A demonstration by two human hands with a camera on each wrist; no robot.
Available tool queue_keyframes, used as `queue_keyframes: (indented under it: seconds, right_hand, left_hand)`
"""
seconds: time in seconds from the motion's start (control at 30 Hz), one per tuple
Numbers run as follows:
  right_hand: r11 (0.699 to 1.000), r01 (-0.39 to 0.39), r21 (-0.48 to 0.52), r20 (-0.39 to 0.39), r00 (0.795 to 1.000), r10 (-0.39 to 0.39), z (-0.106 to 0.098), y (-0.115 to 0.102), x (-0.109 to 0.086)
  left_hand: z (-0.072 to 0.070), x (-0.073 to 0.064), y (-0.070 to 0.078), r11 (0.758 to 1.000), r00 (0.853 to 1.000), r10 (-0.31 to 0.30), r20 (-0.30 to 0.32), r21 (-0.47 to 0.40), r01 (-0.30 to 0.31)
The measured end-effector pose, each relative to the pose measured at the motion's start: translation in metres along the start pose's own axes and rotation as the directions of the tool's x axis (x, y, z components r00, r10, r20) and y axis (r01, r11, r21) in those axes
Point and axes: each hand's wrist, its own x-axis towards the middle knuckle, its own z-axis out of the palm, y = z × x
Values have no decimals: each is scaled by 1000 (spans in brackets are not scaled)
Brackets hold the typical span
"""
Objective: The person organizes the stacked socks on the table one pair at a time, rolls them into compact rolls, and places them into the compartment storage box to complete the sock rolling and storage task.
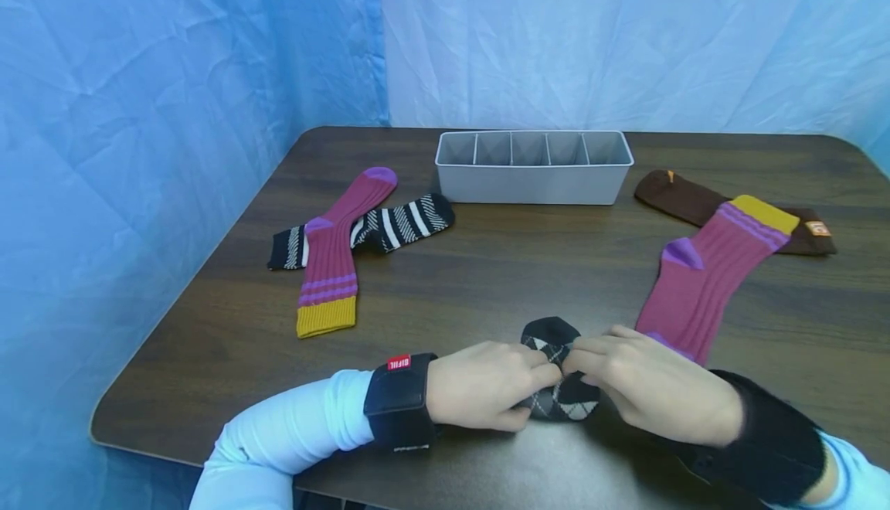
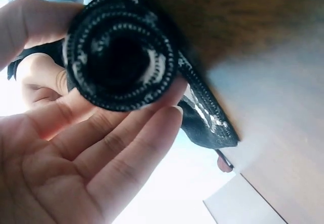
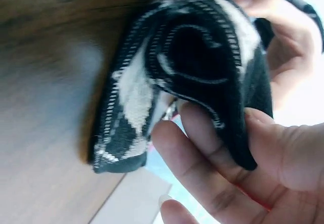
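A dark argyle sock [image 1: 554, 400], partly rolled up, lies near the table's front edge between both hands. From its left side, my left hand [image 1: 487, 385] holds the roll between thumb and fingers. The left wrist view looks straight into the coiled end of the sock [image 2: 169, 57], with a flat length trailing beyond it. Opposite, my right hand [image 1: 643, 379] pinches a loose flap of the fabric between thumb and fingers. In the right wrist view the roll's layers and the pale diamonds of the sock [image 3: 136, 95] show. Both hands hide parts of it in the head view.
At the back stands a grey divided box [image 1: 534, 185] with several compartments. On the left, a pink sock [image 1: 332, 251] crosses a black-and-white patterned sock [image 1: 410, 224]. On the right, another pink sock [image 1: 709, 278] overlaps a brown sock [image 1: 677, 197], close to my right hand.
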Motion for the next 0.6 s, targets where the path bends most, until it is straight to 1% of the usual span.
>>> queue_keyframes:
  seconds: [0.1,0.2,0.23,0.3,0.37,0.43,0.53,0.6]
  right_hand:
    - [999,-33,-6,-52,998,32,4,0,2]
    - [997,-77,9,-112,991,78,5,-1,3]
    - [996,-85,23,-132,987,87,5,-1,3]
    - [995,-72,63,-159,984,81,5,-2,4]
    - [994,-55,90,-153,986,68,5,-3,3]
    - [994,-49,102,-123,991,61,4,-5,3]
    - [994,-69,84,-54,996,73,3,-7,2]
    - [993,-93,68,-6,996,93,2,-9,1]
  left_hand:
    - [1,-1,0,1000,1000,13,-3,14,-13]
    - [0,-1,-1,1000,1000,19,-6,10,-19]
    - [0,-1,-1,1000,1000,17,-5,3,-17]
    - [-1,-2,-2,1000,1000,11,0,-6,-11]
    - [-1,-2,-2,1000,1000,2,10,-15,-2]
    - [-2,-2,-3,1000,1000,-6,17,-27,6]
    - [-3,-1,-3,999,1000,-18,24,-34,19]
    - [-3,0,-4,999,999,-27,27,-43,28]
